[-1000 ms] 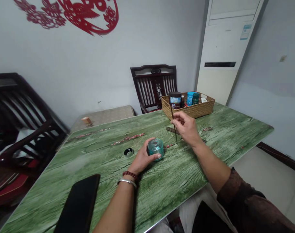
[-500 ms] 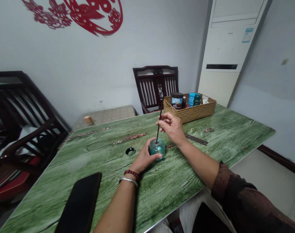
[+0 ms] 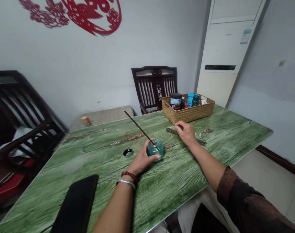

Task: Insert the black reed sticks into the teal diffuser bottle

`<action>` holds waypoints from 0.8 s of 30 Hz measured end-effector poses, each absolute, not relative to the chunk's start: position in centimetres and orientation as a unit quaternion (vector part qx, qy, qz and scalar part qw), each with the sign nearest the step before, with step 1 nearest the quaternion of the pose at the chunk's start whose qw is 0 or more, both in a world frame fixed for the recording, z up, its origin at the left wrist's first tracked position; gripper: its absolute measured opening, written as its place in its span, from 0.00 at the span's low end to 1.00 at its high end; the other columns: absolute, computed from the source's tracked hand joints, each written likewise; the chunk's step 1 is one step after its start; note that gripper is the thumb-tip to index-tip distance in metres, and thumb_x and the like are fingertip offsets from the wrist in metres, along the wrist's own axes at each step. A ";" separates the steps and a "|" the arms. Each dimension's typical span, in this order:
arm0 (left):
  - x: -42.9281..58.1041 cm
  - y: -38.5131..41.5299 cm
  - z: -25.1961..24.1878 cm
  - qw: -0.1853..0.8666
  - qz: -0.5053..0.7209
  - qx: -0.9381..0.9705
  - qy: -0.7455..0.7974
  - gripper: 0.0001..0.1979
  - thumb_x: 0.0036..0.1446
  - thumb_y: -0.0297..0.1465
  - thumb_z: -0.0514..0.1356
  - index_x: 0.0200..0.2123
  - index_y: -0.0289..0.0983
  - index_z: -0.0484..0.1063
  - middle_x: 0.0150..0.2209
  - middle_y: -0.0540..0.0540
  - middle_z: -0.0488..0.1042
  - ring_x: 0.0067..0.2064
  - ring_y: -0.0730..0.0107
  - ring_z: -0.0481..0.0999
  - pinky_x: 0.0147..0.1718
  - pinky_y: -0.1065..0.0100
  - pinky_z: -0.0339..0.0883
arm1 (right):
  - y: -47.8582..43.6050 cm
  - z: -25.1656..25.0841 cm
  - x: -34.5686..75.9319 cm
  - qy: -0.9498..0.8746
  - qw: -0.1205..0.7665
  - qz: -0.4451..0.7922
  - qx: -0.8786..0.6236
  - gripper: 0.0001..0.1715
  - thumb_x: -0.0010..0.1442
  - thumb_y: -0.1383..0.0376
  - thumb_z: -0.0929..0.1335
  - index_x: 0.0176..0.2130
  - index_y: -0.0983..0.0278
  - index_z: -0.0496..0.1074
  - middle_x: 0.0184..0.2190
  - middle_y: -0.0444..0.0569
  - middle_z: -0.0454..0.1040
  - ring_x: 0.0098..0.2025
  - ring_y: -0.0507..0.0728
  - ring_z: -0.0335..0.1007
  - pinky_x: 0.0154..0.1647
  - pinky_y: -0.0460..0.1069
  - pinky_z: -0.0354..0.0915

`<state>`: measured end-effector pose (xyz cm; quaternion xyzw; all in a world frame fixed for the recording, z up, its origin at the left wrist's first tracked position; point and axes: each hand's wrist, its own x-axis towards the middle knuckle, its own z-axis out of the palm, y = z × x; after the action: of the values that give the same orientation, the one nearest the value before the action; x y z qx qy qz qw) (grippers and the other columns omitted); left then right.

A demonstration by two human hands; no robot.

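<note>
My left hand [image 3: 143, 160] is wrapped around a squat teal glass bottle [image 3: 155, 150] standing on the green wood-pattern table [image 3: 171, 181]. A thin dark stick [image 3: 139, 128], probably a reed or incense stick, rises from the bottle's mouth and leans far to the upper left, untouched by either hand. My right hand [image 3: 186, 133] rests with curled fingers on a small bundle of similar dark sticks [image 3: 186, 136], hiding their middle. Whether it grips them is hidden.
A small black ring-shaped cap [image 3: 128, 152] lies left of the bottle. A black phone [image 3: 75, 204] lies near the front edge. At the back stands a wicker basket [image 3: 188, 113] holding jars and bottles. Dark wooden chairs stand behind and left of the table.
My right hand has let go of the stick and moved right onto the bundle. The stick now leans left from the bottle instead of standing nearly upright.
</note>
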<state>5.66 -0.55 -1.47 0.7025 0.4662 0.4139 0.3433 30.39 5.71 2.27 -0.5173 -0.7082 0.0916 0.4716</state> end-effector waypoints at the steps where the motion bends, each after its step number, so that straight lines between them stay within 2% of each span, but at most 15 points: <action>1: 5.7 -0.5 -1.5 0.344 0.410 0.704 0.466 0.41 0.42 0.43 0.72 0.59 0.38 0.65 0.54 0.39 0.76 0.56 0.48 0.75 0.59 0.50 0.64 | 6.0 1.7 31.2 -0.704 0.427 0.065 -0.564 0.13 0.65 0.63 0.65 0.39 0.62 0.80 0.37 0.49 0.81 0.40 0.56 0.76 0.45 0.48 0.65; 5: 5.7 -0.4 -1.4 0.340 0.408 0.704 0.472 0.40 0.42 0.43 0.72 0.58 0.38 0.65 0.53 0.39 0.76 0.56 0.48 0.75 0.59 0.49 0.64 | 7.0 0.2 32.7 -0.711 0.229 0.029 -0.664 0.14 0.65 0.64 0.65 0.41 0.59 0.82 0.42 0.53 0.82 0.45 0.59 0.78 0.43 0.48 0.65; 8: 5.6 -0.4 -1.4 0.333 0.406 0.703 0.479 0.40 0.42 0.43 0.72 0.58 0.39 0.66 0.54 0.38 0.76 0.56 0.47 0.75 0.60 0.48 0.64 | 7.3 -0.2 32.5 -0.731 0.156 0.018 -0.664 0.15 0.65 0.63 0.66 0.44 0.56 0.82 0.45 0.53 0.82 0.47 0.59 0.78 0.43 0.47 0.65; 12: 5.6 -0.5 -1.2 0.331 0.395 0.705 0.487 0.41 0.43 0.44 0.72 0.59 0.38 0.65 0.55 0.37 0.76 0.57 0.46 0.75 0.60 0.47 0.64 | 7.3 -0.3 32.0 -0.739 0.119 0.004 -0.664 0.15 0.64 0.63 0.67 0.46 0.58 0.82 0.47 0.55 0.81 0.49 0.59 0.77 0.45 0.48 0.66; 18: 5.7 -0.6 -1.0 0.339 0.388 0.702 0.492 0.41 0.44 0.44 0.72 0.59 0.38 0.64 0.55 0.37 0.75 0.57 0.47 0.74 0.61 0.48 0.63 | 7.0 -0.1 32.1 -0.740 0.138 0.006 -0.658 0.12 0.64 0.64 0.68 0.44 0.60 0.81 0.46 0.54 0.81 0.49 0.59 0.77 0.44 0.47 0.66; 24: 5.5 -0.4 -1.4 0.340 0.398 0.701 0.484 0.40 0.43 0.43 0.72 0.58 0.38 0.65 0.54 0.37 0.76 0.56 0.47 0.75 0.59 0.48 0.64 | 7.0 0.2 32.0 -0.742 0.100 0.026 -0.663 0.11 0.62 0.64 0.68 0.40 0.59 0.81 0.43 0.53 0.83 0.47 0.61 0.79 0.42 0.49 0.66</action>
<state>5.48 -0.40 -1.43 0.7013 0.4840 0.3975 0.3404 32.01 6.97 0.17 -0.6627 -0.7417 0.0264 0.1003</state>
